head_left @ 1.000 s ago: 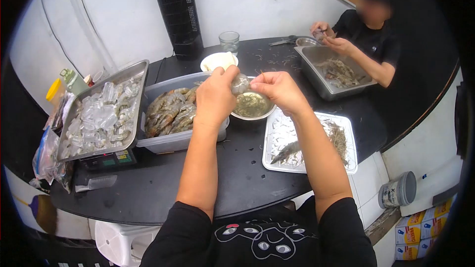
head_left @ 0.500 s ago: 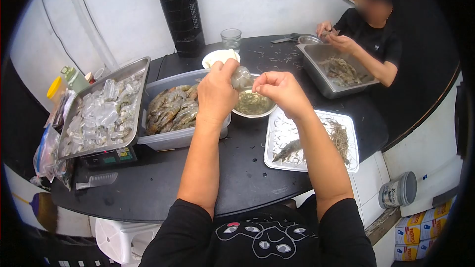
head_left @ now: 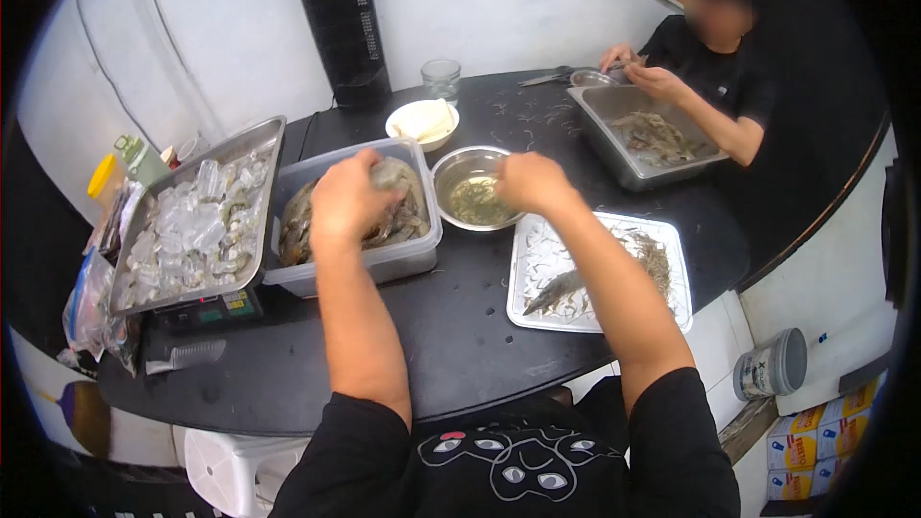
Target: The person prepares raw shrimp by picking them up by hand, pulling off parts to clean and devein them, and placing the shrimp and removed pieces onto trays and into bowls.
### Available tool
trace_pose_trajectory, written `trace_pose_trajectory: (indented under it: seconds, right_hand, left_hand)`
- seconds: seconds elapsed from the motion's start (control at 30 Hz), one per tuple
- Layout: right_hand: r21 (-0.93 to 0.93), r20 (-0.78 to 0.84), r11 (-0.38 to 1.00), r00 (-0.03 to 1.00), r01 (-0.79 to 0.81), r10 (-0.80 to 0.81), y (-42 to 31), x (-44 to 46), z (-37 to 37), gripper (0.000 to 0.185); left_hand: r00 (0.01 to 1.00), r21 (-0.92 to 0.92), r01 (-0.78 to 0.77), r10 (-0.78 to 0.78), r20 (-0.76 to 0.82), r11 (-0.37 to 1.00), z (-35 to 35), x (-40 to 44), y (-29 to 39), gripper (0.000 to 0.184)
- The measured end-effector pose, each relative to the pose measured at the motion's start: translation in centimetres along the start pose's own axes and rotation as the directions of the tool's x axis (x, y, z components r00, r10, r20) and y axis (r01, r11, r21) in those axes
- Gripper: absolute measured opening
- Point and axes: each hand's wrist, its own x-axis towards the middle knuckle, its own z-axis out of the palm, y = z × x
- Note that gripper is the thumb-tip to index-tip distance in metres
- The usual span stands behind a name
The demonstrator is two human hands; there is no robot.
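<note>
My left hand point(head_left: 347, 200) is over the grey plastic bin point(head_left: 422, 251) of whole shrimp. Its fingers are closed on a greyish, curved shrimp point(head_left: 391, 175), slightly smeared by motion. My right hand point(head_left: 533, 182) hangs at the right rim of a metal bowl point(head_left: 477, 153). Its fingers are pressed together, and anything between them is hidden. Cloudy liquid with thin dark strands lies in that bowl. A white tray point(head_left: 523, 269) beneath my right forearm carries one whole shrimp point(head_left: 554, 294) and a heap of thin shrimp legs and feelers point(head_left: 652, 264).
At left a steel tray point(head_left: 278, 158) of ice and shrimp rests on a scale point(head_left: 235, 307), with a clear-handled knife point(head_left: 187, 355) nearby. Behind stand a white bowl point(head_left: 422, 139) and a glass point(head_left: 440, 80). Across the table a co-worker point(head_left: 720, 77) handles shrimp over a steel pan point(head_left: 624, 165).
My left hand has moved left and down with the shrimp, from above the metal bowl to over the bin. My right hand has dropped slightly and stays by the bowl.
</note>
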Motion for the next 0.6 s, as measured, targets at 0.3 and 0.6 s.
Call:
trace_pose_trajectory:
  seconds: [0.3,0.6]
  right_hand:
    - [-0.378,0.267,0.925,0.961,0.041,0.067,-1.3,3.3,4.4,0.025]
    - [-0.225,0.141,0.973,0.99,0.046,-0.014,0.2,1.4,2.0,0.022]
  left_hand:
    - [0.986,-0.125,-0.077,0.056,-0.16,0.989,-0.4,0.1,-0.6,0.051]
    - [0.957,-0.233,-0.279,0.248,-0.153,0.932,0.8,-0.3,2.5,0.031]
